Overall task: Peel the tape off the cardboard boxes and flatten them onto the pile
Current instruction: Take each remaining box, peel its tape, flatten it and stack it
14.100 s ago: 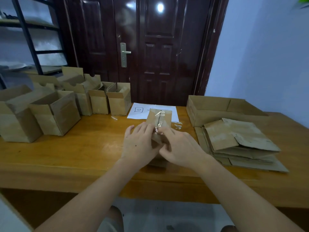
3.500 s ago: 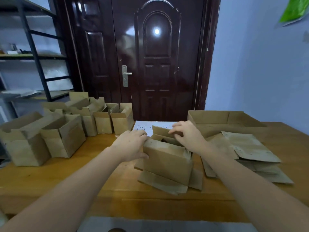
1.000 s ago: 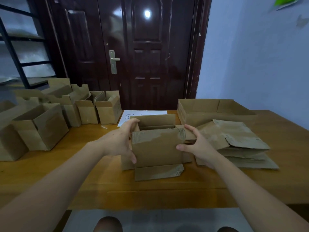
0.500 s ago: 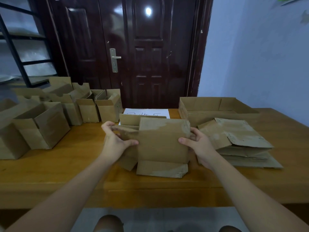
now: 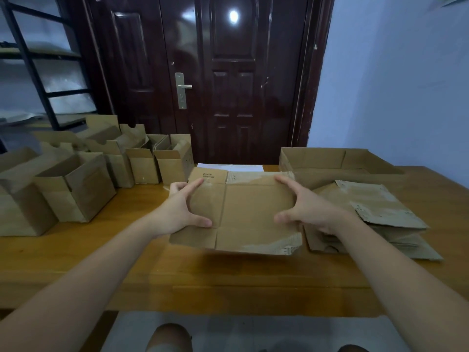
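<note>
Standing at far left on the wooden table [image 5: 76, 252], open cardboard boxes [image 5: 76, 186] wait in a cluster. Centre, the left hand [image 5: 177, 212] and right hand [image 5: 312, 212] grasp the flattened box [image 5: 253, 212] by its edges, held just above the table. Right, the pile [image 5: 375, 214] lies near a shallow tray box [image 5: 330, 158].

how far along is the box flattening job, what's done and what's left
Done: a pile of flattened boxes lies on the right of the table. In hand: the left hand and right hand grip a flattened box, not yet on the pile. Left: a cluster of standing boxes on the left.
</note>
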